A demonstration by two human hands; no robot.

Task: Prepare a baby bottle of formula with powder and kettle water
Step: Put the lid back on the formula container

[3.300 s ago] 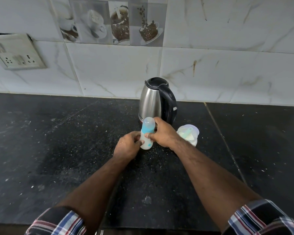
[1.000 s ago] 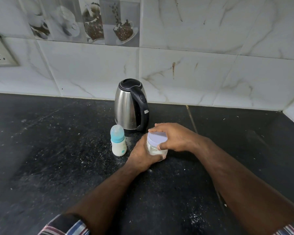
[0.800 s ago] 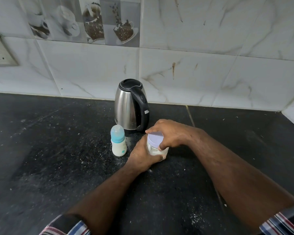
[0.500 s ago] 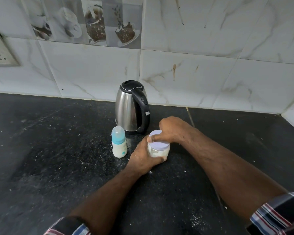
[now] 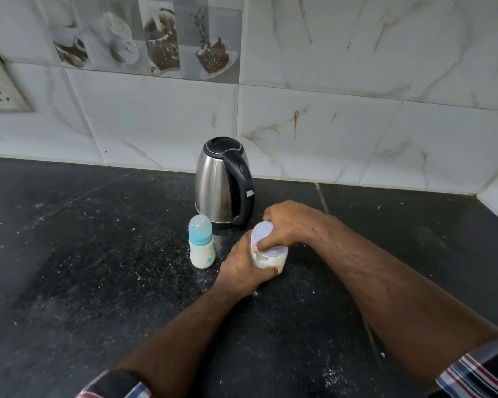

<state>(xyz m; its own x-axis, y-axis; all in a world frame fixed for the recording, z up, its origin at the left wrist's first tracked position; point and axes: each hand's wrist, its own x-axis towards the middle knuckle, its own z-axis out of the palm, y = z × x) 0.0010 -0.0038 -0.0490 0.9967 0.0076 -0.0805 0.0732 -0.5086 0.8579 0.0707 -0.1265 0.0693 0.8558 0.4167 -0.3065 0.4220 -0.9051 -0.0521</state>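
Left hand: your left hand (image 5: 243, 268) wraps around the lower body of the clear powder jar (image 5: 269, 255), fingers curled round its left side and the thumb tip showing under its front edge, so it grips the jar against the countertop (image 5: 84, 268).
Right hand: your right hand (image 5: 288, 222) comes over the top from the right, with thumb and fingers curled round the rim of the pale lilac lid (image 5: 263, 232); it holds the lid, which sits on the jar.
Powder jar: it stands upright on the counter, just in front and to the right of the kettle (image 5: 223, 182), with whitish powder visible through the wall below the lid.
Baby bottle: the baby bottle (image 5: 201, 242) stands upright just left of your left hand, apart from it, with its clear dome cap and blue collar on and a milky white fill in the body.
Kettle: steel body, black lid shut, black handle turned toward you and to the right; it stands behind the bottle and jar, near the marble-look tile wall (image 5: 342, 124).
Countertop: black speckled stone, dusted with white specks around the bottle and jar and nearer to you.
Wall: a strip of coffee-cup picture tiles (image 5: 156, 44) runs along the top left, and a switch-and-socket plate (image 5: 0, 87) sits at the far left edge.
Sleeves: plaid cuffs (image 5: 477, 372) show at the bottom edge on both of your arms.
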